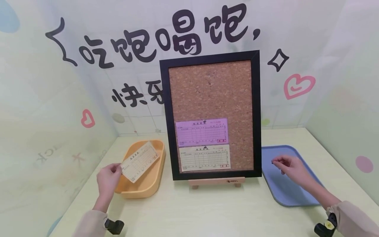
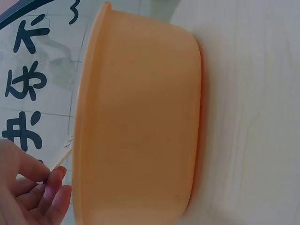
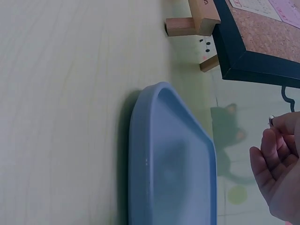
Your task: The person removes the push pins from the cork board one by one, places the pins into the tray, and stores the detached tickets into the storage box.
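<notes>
Over the orange bin (image 1: 161, 164), my left hand (image 1: 108, 179) pinches a cream receipt slip (image 1: 140, 161) by its left corner between thumb and forefinger. The slip is tilted, its printed side showing. Above the blue tray (image 1: 279, 184), my right hand (image 1: 291, 168) holds a small dark pushpin (image 3: 271, 121) at the tips of thumb and forefinger. Between the hands stands a black-framed cork board (image 1: 211, 92). A purple receipt slip (image 1: 201, 133) and, just below it, a second cream slip (image 1: 204, 159) are fixed low on the cork, each with a dark pin at its top edge.
The board leans on a small wooden easel (image 1: 217, 181) near the middle of the pale table (image 1: 207, 210). Behind it hangs a printed backdrop (image 1: 133, 19) with large black characters. Similar sheets close off the left and right sides.
</notes>
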